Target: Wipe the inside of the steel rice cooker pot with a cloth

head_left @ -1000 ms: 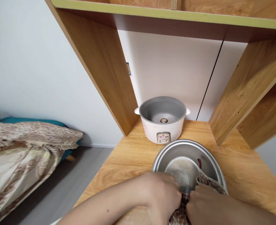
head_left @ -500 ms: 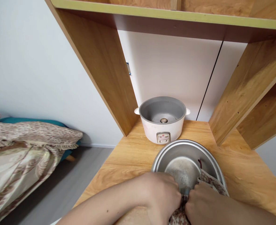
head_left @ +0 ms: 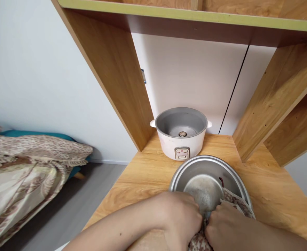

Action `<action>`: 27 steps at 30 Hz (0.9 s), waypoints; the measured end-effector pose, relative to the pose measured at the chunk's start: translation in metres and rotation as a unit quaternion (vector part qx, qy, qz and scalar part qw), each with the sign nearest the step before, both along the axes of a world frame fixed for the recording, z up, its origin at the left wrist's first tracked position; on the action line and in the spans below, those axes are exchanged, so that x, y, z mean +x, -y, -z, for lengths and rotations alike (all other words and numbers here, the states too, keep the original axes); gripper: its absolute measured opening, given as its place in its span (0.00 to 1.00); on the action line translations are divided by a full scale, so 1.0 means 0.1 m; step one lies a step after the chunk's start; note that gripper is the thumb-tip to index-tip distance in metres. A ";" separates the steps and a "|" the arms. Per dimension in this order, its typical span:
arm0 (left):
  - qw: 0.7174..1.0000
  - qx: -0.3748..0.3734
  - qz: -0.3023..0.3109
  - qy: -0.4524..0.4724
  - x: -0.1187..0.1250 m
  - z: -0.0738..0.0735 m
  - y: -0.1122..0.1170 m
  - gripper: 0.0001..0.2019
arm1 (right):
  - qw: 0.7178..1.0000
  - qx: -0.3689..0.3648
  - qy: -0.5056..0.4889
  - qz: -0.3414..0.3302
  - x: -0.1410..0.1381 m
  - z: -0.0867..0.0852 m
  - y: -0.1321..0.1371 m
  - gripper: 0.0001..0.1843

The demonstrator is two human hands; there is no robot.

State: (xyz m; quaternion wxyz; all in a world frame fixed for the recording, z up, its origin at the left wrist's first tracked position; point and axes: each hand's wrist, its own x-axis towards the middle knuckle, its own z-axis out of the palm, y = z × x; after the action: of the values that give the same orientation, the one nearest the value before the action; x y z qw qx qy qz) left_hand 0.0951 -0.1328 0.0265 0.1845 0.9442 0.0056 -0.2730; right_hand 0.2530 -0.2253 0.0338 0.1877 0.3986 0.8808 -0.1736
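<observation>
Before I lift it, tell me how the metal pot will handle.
The pot looks like thin bare metal, so probably stiff and light for its size. Its smooth wall may be slippery; the cloth could help grip. Wide and flat-bottomed, it seems unlikely to tip.

Two bare hands in shot now: the left hand (head_left: 181, 219), broad-backed with smooth rounded knuckles, and the right hand (head_left: 228, 227), just as plain. The left forearm (head_left: 122, 226) and right forearm (head_left: 273, 237) show bare skin right to the bottom edge.
</observation>
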 end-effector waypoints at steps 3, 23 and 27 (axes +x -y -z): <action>1.000 -0.013 -0.004 0.000 0.00 0.04 -0.01 0.32 | 1.000 0.009 -0.010 0.014 0.02 0.06 0.01 0.21; 0.998 -0.054 -0.011 -0.032 0.01 0.02 -0.06 0.26 | 0.994 -0.097 0.045 -0.035 0.07 -0.31 -0.04 0.19; 0.999 -0.040 -0.014 -0.017 -0.01 0.03 -0.05 0.26 | 0.996 -0.081 0.028 -0.036 0.12 -0.21 -0.03 0.18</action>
State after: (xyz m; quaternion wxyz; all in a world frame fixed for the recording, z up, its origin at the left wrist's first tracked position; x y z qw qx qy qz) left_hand 0.0939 -0.1276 0.0232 0.2259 0.9310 0.0107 -0.2864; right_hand 0.2655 -0.2227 0.0544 0.2503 0.3545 0.8720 -0.2265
